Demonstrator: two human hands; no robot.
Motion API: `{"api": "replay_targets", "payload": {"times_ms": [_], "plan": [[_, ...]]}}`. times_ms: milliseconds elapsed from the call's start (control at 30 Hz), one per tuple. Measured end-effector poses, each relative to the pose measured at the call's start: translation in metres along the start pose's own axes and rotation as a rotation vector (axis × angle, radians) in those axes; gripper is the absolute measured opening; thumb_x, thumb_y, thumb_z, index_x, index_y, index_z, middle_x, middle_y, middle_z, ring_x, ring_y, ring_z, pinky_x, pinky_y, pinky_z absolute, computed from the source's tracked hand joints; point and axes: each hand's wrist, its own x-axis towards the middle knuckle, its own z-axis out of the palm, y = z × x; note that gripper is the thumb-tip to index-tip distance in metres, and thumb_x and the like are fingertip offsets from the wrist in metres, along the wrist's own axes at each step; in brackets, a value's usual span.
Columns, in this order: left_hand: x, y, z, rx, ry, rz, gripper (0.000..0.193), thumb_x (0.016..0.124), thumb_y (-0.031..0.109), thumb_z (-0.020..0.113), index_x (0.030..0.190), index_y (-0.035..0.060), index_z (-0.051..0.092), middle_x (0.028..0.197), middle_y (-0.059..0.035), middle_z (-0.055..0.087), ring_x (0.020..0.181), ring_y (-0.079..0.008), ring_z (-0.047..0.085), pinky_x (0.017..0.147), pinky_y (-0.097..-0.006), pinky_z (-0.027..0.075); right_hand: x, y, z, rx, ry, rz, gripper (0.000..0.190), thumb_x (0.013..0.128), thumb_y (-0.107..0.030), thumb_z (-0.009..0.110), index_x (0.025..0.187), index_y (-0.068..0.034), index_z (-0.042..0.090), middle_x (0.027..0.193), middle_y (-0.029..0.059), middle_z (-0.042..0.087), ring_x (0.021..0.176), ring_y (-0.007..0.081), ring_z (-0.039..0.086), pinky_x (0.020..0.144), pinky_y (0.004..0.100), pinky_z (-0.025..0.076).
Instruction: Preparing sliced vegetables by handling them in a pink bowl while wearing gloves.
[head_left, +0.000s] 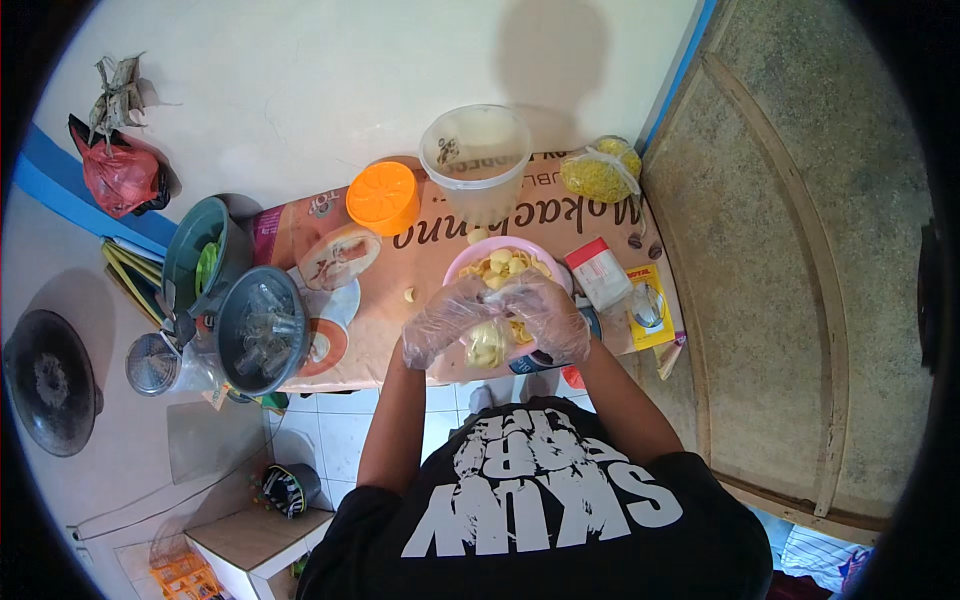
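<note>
Both my hands wear clear plastic gloves and meet over a pink bowl (459, 260) of pale yellow food pieces. My left hand (444, 319) and my right hand (547, 315) pinch the gathered top of a small clear plastic bag (486, 346), which hangs between them with yellow pieces inside. The bag is in front of the bowl's near side. One loose piece (410, 295) lies on the table cover to the left, and another (477, 235) lies just beyond the bowl. The fingertips are partly blurred by the glove film.
Behind the bowl stands a clear plastic tub (476, 169), with an orange lid (383, 199) to its left. A knotted yellow bag (600, 171), a red-and-white packet (598, 274) and a yellow packet (650, 307) lie right. A grey basin of clear cups (225, 330) and a green basin (174, 251) stand left.
</note>
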Motion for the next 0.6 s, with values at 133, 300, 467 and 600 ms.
{"api": "replay_targets", "payload": {"times_ms": [133,300,467,600], "plan": [[-0.004,-0.002,0.013,-0.094,0.126,-0.047,0.018,0.093,0.006,0.073,0.109,0.0050,0.067,0.101,0.0000,0.066,0.096,-0.0105,0.061,0.087,-0.0272,0.052,-0.003,0.012,-0.006,-0.109,0.015,-0.083,0.016,0.094,-0.002,0.067,0.110,-0.002,0.063,0.107,0.0083,0.066,0.107,0.0180,0.064,0.094,0.0329,0.052],[-0.012,-0.005,0.025,-0.357,0.226,0.005,0.018,0.095,0.011,0.072,0.111,0.0046,0.067,0.103,-0.0004,0.067,0.098,-0.0095,0.061,0.088,-0.0257,0.050,-0.002,-0.006,-0.013,-0.548,0.004,-0.282,0.021,0.089,-0.007,0.072,0.107,-0.001,0.065,0.105,0.0146,0.067,0.102,0.0295,0.066,0.092,0.0381,0.052],[-0.019,0.002,0.020,-0.295,0.183,-0.031,0.021,0.095,0.014,0.073,0.113,0.0039,0.067,0.104,-0.0007,0.068,0.099,-0.0104,0.061,0.090,-0.0271,0.050,-0.001,0.003,-0.017,-0.769,-0.019,-0.425,0.018,0.087,-0.009,0.073,0.102,0.000,0.070,0.104,0.0184,0.068,0.100,0.0376,0.064,0.091,0.0432,0.052],[-0.024,0.003,0.007,-0.189,0.042,-0.040,0.020,0.095,0.015,0.073,0.110,0.0027,0.069,0.104,-0.0015,0.068,0.098,-0.0116,0.061,0.091,-0.0281,0.049,-0.007,-0.017,-0.008,-0.751,-0.094,-0.298,0.020,0.089,-0.009,0.073,0.106,0.000,0.070,0.109,0.0166,0.070,0.104,0.0331,0.068,0.094,0.0398,0.053]]}}
